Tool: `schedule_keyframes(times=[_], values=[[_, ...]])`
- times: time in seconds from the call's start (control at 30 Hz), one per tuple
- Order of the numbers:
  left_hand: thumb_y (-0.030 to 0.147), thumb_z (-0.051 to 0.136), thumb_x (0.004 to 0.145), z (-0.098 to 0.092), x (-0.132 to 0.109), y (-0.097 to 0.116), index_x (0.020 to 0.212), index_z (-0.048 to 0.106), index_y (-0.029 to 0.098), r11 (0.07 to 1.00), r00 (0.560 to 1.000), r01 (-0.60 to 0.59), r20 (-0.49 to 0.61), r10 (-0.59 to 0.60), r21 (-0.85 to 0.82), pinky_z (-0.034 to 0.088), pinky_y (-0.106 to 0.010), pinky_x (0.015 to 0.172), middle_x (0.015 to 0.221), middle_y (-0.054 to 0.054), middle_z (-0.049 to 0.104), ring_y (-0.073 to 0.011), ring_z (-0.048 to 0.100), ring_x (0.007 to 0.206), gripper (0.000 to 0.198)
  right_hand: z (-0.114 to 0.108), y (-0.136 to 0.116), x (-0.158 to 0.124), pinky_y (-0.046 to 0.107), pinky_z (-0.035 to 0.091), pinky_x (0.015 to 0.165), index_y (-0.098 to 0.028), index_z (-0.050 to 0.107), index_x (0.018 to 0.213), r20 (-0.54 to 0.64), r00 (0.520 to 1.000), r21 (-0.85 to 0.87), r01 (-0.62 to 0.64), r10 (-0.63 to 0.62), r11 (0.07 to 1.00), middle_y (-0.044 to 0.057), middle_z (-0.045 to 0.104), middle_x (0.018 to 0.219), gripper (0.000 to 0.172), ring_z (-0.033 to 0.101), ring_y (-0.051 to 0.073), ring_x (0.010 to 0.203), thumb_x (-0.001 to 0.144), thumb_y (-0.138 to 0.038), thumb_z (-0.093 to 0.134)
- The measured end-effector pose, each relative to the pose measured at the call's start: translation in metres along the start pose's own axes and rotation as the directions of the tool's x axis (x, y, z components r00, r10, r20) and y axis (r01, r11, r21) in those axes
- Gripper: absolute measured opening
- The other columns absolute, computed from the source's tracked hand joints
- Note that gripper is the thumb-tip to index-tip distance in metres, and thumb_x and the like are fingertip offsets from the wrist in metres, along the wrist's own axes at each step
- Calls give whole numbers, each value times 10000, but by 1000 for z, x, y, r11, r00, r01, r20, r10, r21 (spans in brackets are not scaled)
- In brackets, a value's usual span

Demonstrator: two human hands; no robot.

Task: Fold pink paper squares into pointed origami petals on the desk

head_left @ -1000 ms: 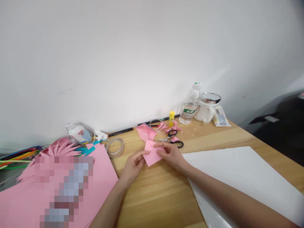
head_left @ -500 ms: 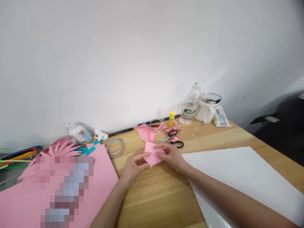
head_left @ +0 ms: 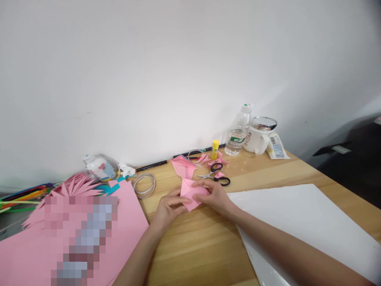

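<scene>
A small folded pink paper [head_left: 190,194] is held between both hands above the wooden table [head_left: 190,254]. My left hand [head_left: 170,205] grips its left edge between thumb and fingers. On the right side, my right hand [head_left: 212,194] pinches the same paper, its thumb across the front. Just behind the right hand lie scissors [head_left: 216,174] with black handles. More pink folded paper [head_left: 183,166] rests behind the held piece.
A yellow glue stick [head_left: 214,149], a water bottle [head_left: 237,135] and a white mug [head_left: 256,139] stand by the wall. White board [head_left: 303,222] lies at right, pink sheets [head_left: 127,222] at left, beside a cable coil [head_left: 144,185].
The held paper's folds lie differently, with a broader smooth face showing, and its lower corner is slightly lower. Both hands remain on it, with small finger shifts.
</scene>
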State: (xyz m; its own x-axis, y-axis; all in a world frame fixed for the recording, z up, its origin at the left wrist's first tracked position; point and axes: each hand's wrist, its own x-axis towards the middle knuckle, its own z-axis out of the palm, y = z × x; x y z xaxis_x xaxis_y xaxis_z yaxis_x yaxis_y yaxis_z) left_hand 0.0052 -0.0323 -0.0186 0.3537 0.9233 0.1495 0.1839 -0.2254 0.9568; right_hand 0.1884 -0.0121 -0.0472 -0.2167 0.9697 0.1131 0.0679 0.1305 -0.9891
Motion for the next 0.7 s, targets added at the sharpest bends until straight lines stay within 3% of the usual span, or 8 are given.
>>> schedule_keyframes(times=[0.13, 0.23, 0.33, 0.47, 0.7], values=[[200, 677, 651, 1, 0, 4, 705, 728, 202, 999, 999, 28, -34, -27, 16, 457, -308, 785, 925, -71, 673, -230, 602, 879, 75, 1, 0, 0, 234, 419, 606, -150, 631, 902, -5, 1000, -23, 24, -24, 999, 27, 614, 830, 290, 551, 154, 706, 622, -219, 661], [229, 693, 632, 4, 0, 4, 674, 713, 181, 995, 987, 93, -128, -95, -20, 475, -307, 747, 833, -69, 686, -226, 615, 822, 67, 2, -1, 0, 234, 417, 594, -152, 626, 896, 0, 999, -34, 44, -44, 998, 29, 611, 831, 280, 553, 153, 696, 625, -214, 657], [246, 712, 608, 8, 0, 4, 865, 681, 170, 971, 962, 156, -196, -190, -179, 493, -314, 722, 839, -70, 691, -215, 628, 789, 269, 2, -5, -1, 246, 424, 615, -157, 624, 890, -5, 997, -61, 71, -71, 996, 35, 619, 849, 254, 559, 159, 710, 643, -214, 643], [269, 708, 615, 11, 2, 5, 1149, 532, 162, 914, 956, 185, -150, -253, -360, 519, -343, 703, 888, -88, 689, -213, 645, 765, 573, 2, -13, -3, 274, 435, 659, -176, 633, 862, -13, 995, -109, 94, -96, 990, 43, 635, 851, 199, 569, 187, 771, 686, -268, 619], [247, 726, 589, 10, 2, 4, 1147, 526, 125, 915, 930, 234, -199, -309, -329, 529, -283, 607, 679, -34, 685, -168, 636, 611, 606, 3, -14, -5, 277, 435, 675, -183, 627, 894, 44, 996, -73, 79, -75, 994, 50, 638, 885, 324, 573, 202, 795, 622, -342, 702]])
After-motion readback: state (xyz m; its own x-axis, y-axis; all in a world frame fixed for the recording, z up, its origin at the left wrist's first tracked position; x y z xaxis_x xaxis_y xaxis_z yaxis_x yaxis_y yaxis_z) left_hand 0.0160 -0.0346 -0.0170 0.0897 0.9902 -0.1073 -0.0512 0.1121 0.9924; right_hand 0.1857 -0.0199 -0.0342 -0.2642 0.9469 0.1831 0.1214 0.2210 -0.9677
